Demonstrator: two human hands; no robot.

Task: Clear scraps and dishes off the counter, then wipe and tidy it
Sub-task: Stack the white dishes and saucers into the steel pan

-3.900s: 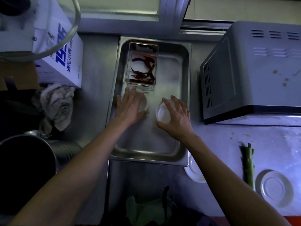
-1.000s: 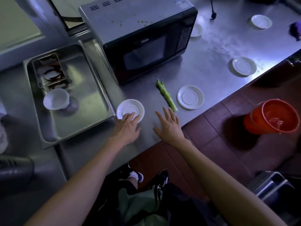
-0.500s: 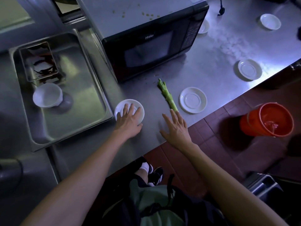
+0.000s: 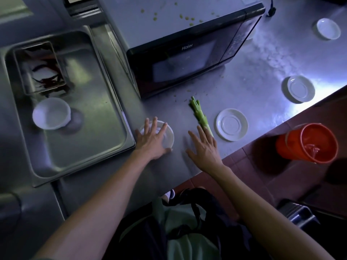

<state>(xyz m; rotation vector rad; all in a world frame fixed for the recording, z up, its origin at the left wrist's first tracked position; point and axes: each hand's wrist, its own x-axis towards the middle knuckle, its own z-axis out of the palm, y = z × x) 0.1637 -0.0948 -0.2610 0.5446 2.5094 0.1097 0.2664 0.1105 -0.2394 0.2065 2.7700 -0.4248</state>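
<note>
Stainless counter (image 4: 253,72) holds a light, breakable saucer (image 4: 167,139) under the flat, spread left hand (image 4: 152,141); lift it by the rim, while the right hand (image 4: 204,147), also spread wide, reaches at 1 o'clock toward the stiff green stalk (image 4: 199,115).

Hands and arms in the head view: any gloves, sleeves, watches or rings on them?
None visible. The left hand and right hand are bare, without gloves, rings or a watch. Both forearms are uncovered to the frame's bottom edge, with no sleeve showing.

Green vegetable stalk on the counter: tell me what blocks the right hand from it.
Nothing visible. The open right hand lies just short of the green vegetable stalk, fingertips at its near end. The white saucer sits off to its right, apart.
</note>
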